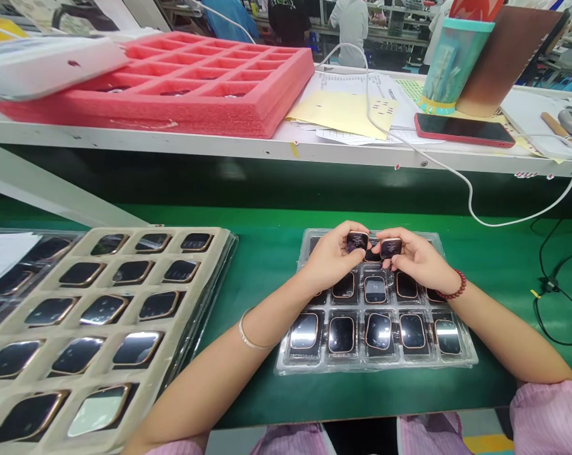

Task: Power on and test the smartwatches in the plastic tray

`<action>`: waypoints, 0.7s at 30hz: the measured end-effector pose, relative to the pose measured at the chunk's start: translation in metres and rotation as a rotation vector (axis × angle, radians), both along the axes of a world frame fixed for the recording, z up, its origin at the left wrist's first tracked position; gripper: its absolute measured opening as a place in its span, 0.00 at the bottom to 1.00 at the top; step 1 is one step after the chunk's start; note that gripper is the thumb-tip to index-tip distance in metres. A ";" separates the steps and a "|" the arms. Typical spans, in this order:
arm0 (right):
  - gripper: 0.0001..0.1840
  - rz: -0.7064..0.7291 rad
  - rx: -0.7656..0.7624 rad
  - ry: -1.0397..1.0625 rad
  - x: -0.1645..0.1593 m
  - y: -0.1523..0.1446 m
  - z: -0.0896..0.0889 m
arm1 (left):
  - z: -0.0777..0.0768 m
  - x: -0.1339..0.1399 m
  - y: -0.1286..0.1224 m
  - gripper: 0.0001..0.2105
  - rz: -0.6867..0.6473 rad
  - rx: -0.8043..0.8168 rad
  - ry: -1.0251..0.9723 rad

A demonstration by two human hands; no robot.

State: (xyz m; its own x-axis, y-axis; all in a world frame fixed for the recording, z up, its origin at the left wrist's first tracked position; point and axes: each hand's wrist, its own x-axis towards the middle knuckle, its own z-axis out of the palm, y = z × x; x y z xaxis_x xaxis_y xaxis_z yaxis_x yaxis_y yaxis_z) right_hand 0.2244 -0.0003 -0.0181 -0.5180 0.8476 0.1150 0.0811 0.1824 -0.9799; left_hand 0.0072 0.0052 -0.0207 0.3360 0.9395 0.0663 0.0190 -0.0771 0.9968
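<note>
My left hand (330, 256) pinches a small dark watch case with a copper-coloured rim (356, 241) above the far rows of a clear plastic tray (466, 354). My right hand (421, 259) grips a second, similar watch case (390, 247) right beside it. Both hands hover over the tray, which lies on the green belt and holds several more such cases in its pockets. A thin bangle is on my left wrist, a red bead bracelet on my right.
A beige tray (172, 335) of several larger watch cases lies at the left. On the white shelf (219, 146) behind stand a pink foam tray (267, 101), papers, a red phone (463, 129), a teal cup (451, 63) and a white cable (470, 196). Black wires (551, 284) lie right. People work in the background.
</note>
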 end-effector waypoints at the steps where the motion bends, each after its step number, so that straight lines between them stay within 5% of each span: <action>1: 0.23 0.005 0.007 0.000 0.000 0.000 0.000 | 0.000 0.000 0.000 0.16 0.000 0.002 0.007; 21: 0.18 -0.031 -0.009 -0.026 0.000 0.000 0.001 | 0.000 0.001 -0.001 0.14 0.018 -0.008 -0.025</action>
